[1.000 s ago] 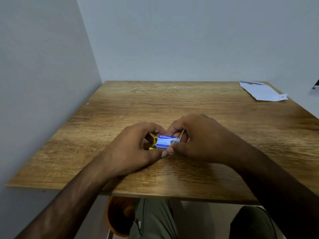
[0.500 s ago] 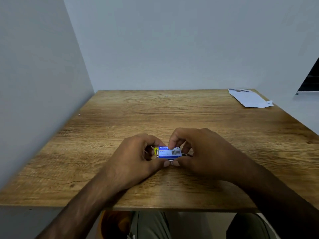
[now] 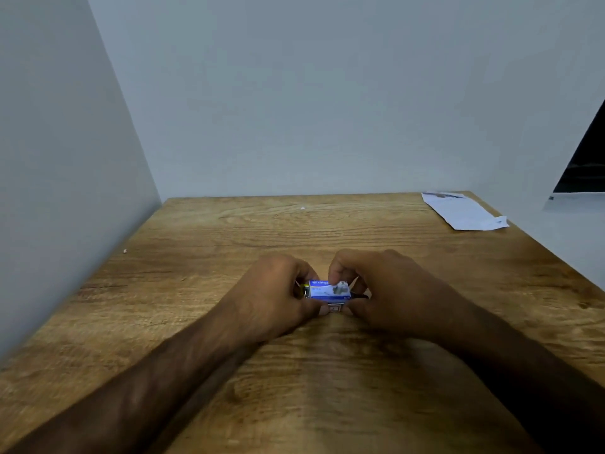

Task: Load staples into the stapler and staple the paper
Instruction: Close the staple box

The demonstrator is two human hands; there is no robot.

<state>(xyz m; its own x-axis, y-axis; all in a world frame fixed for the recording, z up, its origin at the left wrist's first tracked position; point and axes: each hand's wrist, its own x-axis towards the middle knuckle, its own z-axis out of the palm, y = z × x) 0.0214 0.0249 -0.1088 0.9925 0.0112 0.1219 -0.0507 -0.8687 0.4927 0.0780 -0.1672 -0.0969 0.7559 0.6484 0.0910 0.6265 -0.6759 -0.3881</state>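
Together, hands (image 3: pixel 271 298) (image 3: pixel 396 290) pinch a staple box (image 3: pixel 329 290) over the wooden table (image 3: pixel 196 244) between grey walls (image 3: pixel 327 93).

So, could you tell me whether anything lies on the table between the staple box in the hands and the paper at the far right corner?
Nothing visible does: only bare table lies between the blue staple box, held by the left hand and right hand, and the paper.

Bare left hand (image 3: pixel 271 296), bare right hand (image 3: pixel 389 290), both forearms (image 3: pixel 170 381) bare as far as they show, slightly blurred
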